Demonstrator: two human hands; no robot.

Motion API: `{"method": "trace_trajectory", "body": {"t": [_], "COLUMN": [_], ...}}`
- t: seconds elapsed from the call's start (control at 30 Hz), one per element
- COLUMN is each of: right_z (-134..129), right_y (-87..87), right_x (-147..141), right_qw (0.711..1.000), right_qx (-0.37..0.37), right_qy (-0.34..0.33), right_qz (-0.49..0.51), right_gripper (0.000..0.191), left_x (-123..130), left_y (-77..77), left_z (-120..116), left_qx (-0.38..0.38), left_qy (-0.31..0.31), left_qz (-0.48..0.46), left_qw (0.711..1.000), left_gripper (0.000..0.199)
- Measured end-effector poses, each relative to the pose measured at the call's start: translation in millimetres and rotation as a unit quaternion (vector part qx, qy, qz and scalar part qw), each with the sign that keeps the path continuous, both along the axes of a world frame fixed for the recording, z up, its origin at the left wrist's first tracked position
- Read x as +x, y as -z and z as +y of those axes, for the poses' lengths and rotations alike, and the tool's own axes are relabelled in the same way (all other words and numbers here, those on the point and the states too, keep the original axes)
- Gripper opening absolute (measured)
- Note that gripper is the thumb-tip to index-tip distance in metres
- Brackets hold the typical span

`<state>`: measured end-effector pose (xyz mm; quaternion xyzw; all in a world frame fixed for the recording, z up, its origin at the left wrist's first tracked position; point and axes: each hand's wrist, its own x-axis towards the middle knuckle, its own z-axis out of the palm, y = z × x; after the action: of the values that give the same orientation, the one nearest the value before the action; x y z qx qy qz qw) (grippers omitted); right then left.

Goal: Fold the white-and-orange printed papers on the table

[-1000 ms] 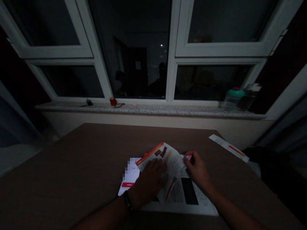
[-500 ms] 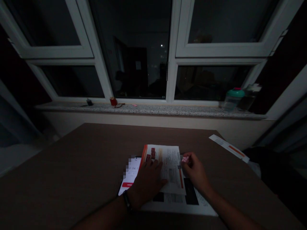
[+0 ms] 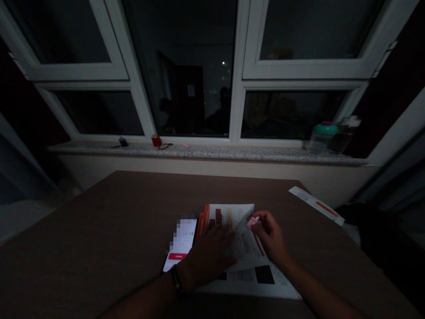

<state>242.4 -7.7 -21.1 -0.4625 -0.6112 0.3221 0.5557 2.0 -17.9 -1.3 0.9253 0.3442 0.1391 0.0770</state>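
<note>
Ahead, I see surface (image 3: 149,195) to the far edge, left hand (image 3: 215,254) spread over printed pages (image 3: 245,248), right hand (image 3: 271,232) pinching a pink scrap (image 3: 251,222).

You face a wide, white-framed window (image 3: 212,66), its dark panes reflecting a dim room and one small bright light (image 3: 223,63). Below it you have a speckled stone sill (image 3: 212,152), then pale wall (image 3: 212,168) behind your brown table (image 3: 109,221). Everything around you is shadowy.
</note>
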Motion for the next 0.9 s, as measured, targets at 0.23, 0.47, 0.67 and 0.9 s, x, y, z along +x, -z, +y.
{"method": "trace_trajectory", "body": {"t": [0.23,0.47,0.67,0.9], "right_z": [-4.7,-12.6,-11.2,-12.9], "right_y": [-6.2,-16.5,-16.3,-17.2], "right_x": [-1.0,-4.9,-3.5,-8.8], "right_qw": [0.996,0.991,0.986,0.976], "right_qx": [0.073,0.049,0.043,0.021], "right_qy": [-0.038,-0.107,-0.120,-0.152], "right_qz": [-0.029,-0.070,-0.105,-0.152], "right_gripper": [0.033,0.044,0.050,0.050], "left_x": [3.2,3.9,4.8,5.2], "left_y": [-9.2,-8.0,-13.4,-5.9], "left_z": [-3.5,-5.9,-5.4,-0.4], "left_qx": [-0.008,-0.034,-0.083,-0.080], "left_qy": [0.020,0.073,0.028,-0.091], "left_qz": [0.032,-0.009,-0.049,-0.114], "left_qw": [0.999,0.997,0.995,0.986], "left_gripper": [0.063,0.059,0.061,0.080]}}
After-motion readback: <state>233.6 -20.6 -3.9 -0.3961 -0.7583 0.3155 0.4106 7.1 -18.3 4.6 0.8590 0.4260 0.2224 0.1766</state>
